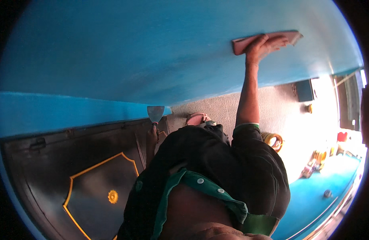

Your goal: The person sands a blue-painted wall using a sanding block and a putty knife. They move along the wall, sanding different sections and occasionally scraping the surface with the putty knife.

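Observation:
My right hand presses a pinkish sheet of sandpaper flat against the blue wall, arm stretched up and out. The fingers lie along the sheet, and its far end curls slightly at the corner. Lower on the left, my left hand is closed round the handle of a putty knife. The knife's wide grey blade points up, near the lower border of the wall. My dark sleeve partly hides the left arm.
A dark door with yellow trim and a flower-shaped boss stands at left. Below the wall lies a textured floor. A yellow round container, a dark box and several small items sit to the right, by another blue surface.

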The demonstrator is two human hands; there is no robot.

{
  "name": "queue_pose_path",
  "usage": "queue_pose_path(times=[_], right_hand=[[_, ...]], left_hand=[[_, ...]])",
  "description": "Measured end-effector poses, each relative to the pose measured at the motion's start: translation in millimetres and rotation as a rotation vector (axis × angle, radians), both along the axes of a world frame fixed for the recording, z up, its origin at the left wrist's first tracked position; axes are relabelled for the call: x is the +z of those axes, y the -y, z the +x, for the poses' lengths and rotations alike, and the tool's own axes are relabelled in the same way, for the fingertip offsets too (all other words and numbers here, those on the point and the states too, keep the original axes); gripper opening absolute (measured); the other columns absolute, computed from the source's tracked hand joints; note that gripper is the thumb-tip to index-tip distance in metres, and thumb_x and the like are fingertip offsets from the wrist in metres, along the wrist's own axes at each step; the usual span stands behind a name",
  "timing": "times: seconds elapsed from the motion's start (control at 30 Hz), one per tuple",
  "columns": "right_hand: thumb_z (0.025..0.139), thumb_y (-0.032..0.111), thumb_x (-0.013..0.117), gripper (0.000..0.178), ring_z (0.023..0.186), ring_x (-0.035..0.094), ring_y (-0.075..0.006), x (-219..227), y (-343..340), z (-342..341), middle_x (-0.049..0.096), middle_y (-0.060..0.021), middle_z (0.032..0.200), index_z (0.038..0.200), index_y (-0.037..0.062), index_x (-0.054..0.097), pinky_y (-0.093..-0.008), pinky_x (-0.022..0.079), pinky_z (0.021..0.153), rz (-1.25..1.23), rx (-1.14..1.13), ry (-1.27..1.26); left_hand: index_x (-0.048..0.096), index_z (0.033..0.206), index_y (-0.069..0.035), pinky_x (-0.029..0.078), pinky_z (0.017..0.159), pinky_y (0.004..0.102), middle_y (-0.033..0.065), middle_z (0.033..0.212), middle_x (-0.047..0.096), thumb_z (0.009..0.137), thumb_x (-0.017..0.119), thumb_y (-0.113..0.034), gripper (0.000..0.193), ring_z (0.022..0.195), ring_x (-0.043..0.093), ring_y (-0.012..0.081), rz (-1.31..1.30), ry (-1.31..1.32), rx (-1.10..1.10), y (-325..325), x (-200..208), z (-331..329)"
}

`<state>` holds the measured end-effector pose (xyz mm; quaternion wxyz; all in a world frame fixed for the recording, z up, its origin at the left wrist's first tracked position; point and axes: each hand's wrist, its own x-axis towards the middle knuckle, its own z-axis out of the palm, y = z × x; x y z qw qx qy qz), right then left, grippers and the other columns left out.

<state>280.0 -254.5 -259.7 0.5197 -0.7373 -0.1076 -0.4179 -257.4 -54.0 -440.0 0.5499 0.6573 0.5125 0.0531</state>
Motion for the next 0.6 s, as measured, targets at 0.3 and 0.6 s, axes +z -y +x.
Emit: queue_pose_path(times=[0.3,0.6], right_hand=[[0.085,0.057,0.065,0.089,0.139,0.005,-0.0664,-21,-191,-220,0.003,-0.0415,0.155,0.150,0.0045,0.033,-0.0749,0.010,0.109,-0.557,0.386,0.240],[0.090,0.070,0.046,0.105,0.142,-0.012,-0.0597,43,-63,-71,-0.014,-0.0391,0.155,0.157,0.0022,0.003,-0.0730,0.002,0.110,-0.316,0.186,0.272]], left_hand=[[0.057,0.075,-0.008,0.037,0.044,0.0326,0.0023,0.052,0.046,0.103,0.044,-0.042,0.045,0.043,0.047,0.0131,0.056,0.016,0.098,21,-16,-28],[0.053,0.076,-0.007,0.040,0.053,0.0372,0.0064,0.057,0.048,0.103,0.042,-0.035,0.040,0.048,0.050,0.0179,-0.084,0.144,0.201,36,-42,-51]])
